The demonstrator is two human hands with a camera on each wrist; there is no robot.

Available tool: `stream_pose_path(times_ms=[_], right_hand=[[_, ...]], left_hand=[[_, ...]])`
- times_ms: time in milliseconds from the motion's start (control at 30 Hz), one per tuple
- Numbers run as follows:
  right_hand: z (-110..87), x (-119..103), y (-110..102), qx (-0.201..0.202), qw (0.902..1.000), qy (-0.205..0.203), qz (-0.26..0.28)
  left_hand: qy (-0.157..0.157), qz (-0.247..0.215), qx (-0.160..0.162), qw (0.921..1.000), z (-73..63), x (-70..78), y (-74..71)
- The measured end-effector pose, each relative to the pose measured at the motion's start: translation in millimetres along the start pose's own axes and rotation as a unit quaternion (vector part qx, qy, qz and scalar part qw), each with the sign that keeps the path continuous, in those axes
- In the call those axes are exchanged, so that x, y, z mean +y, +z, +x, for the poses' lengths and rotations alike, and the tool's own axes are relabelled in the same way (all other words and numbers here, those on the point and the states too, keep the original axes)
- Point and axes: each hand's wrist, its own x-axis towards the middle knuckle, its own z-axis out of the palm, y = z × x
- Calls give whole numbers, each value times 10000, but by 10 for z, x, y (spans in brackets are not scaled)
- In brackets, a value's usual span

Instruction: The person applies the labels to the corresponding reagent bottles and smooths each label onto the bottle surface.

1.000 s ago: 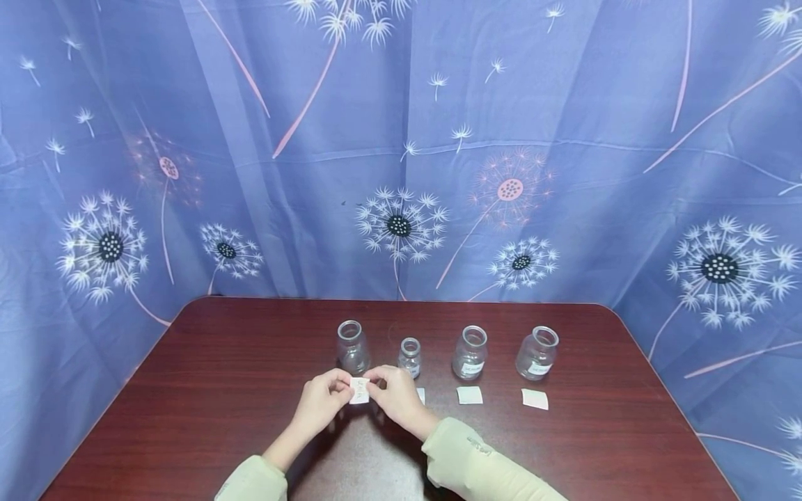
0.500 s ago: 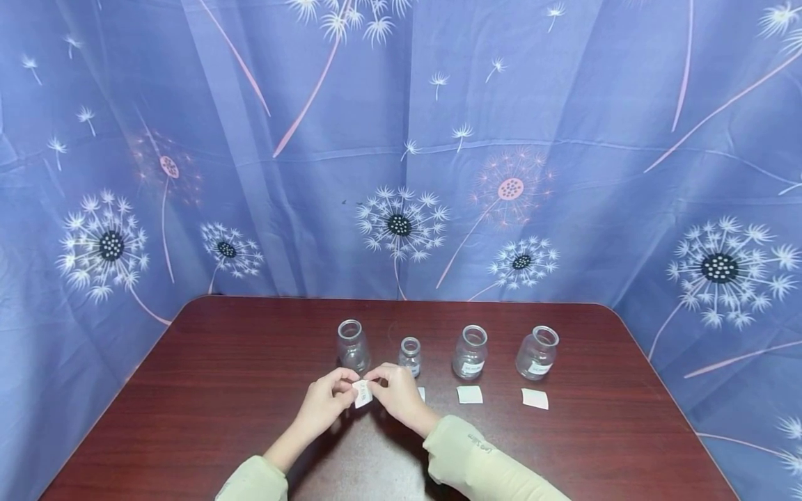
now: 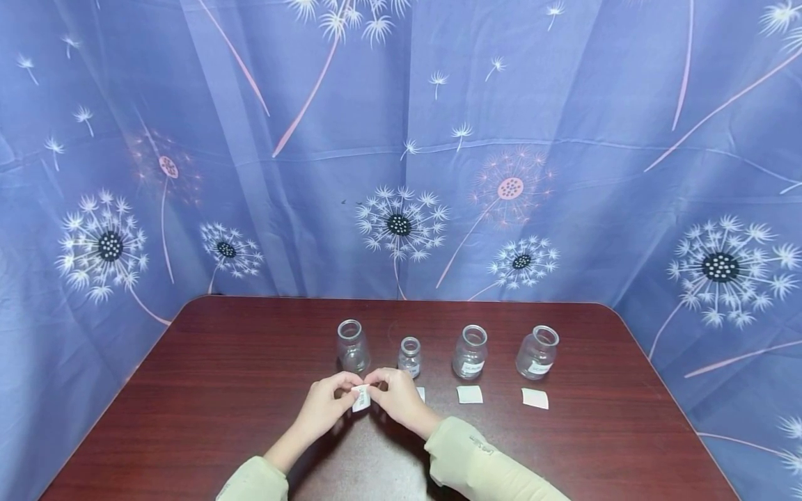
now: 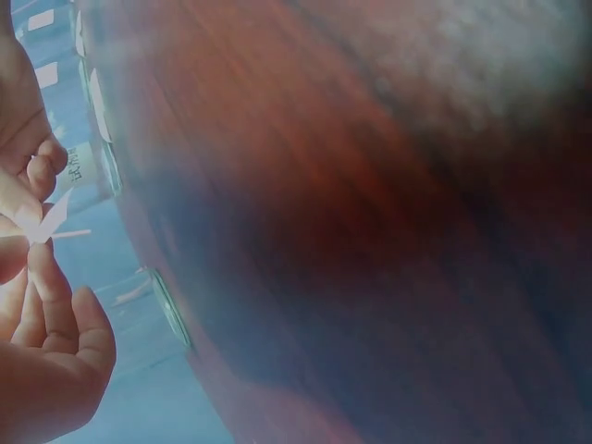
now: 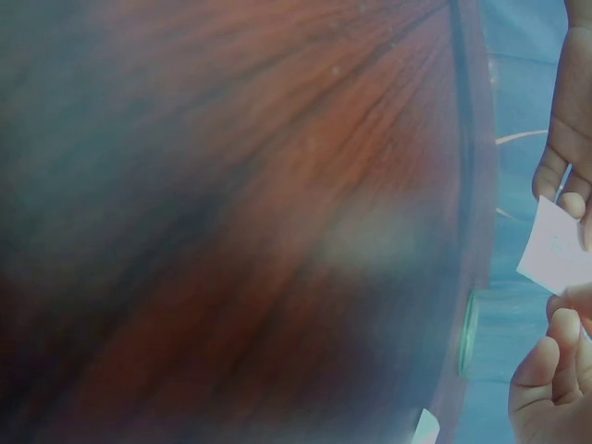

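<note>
A small white label (image 3: 361, 399) with dark writing is held up between both hands, just in front of the leftmost clear glass jar (image 3: 352, 348). My left hand (image 3: 321, 406) pinches its left edge between thumb and fingers. Thumb and forefinger of my right hand (image 3: 399, 398) pinch the upper right corner. Seen from the left wrist, the label (image 4: 55, 217) is nearly edge-on, with thin white flaps parting at the fingertips. The right wrist view shows its broad face (image 5: 558, 245) with faint marks.
A small jar (image 3: 410, 355) and two larger jars, one in the middle (image 3: 470, 351) and one at right (image 3: 537, 351), bear white labels. White paper pieces lie before them: one half behind my right hand (image 3: 421, 394), others further right (image 3: 470, 394) (image 3: 535, 399). A blue curtain (image 3: 401, 153) hangs behind the table (image 3: 188, 417).
The label has tilted and sunk slightly between the fingers, its writing now slanting. Both hands stay nearly in place, with small finger shifts. Jars and paper pieces have not moved.
</note>
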Motion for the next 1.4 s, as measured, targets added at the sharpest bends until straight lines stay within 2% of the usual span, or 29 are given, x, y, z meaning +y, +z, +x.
stream_pose_path(times_ms=[133, 433, 667, 800, 1067, 1400], right_hand=[[-7, 3, 1, -18, 9999, 42, 156], [-15, 4, -4, -29, 9999, 14, 107], [-14, -2, -6, -163, 9997, 77, 176], [-14, -2, -9, -189, 9997, 71, 166], [-29, 6, -16, -270, 9996, -79, -7], [-52, 26, -9, -385, 9986, -358, 79]], left_hand=[[13, 46, -18, 10000, 1, -7, 5], [211, 138, -67, 9997, 4, -37, 9], [251, 161, -303, 9991, 0, -33, -19], [388, 194, -422, 9982, -4, -32, -40], [104, 229, -674, 9974, 5, -24, -79], [-209, -300, -1038, 9939, 22, -54, -97]])
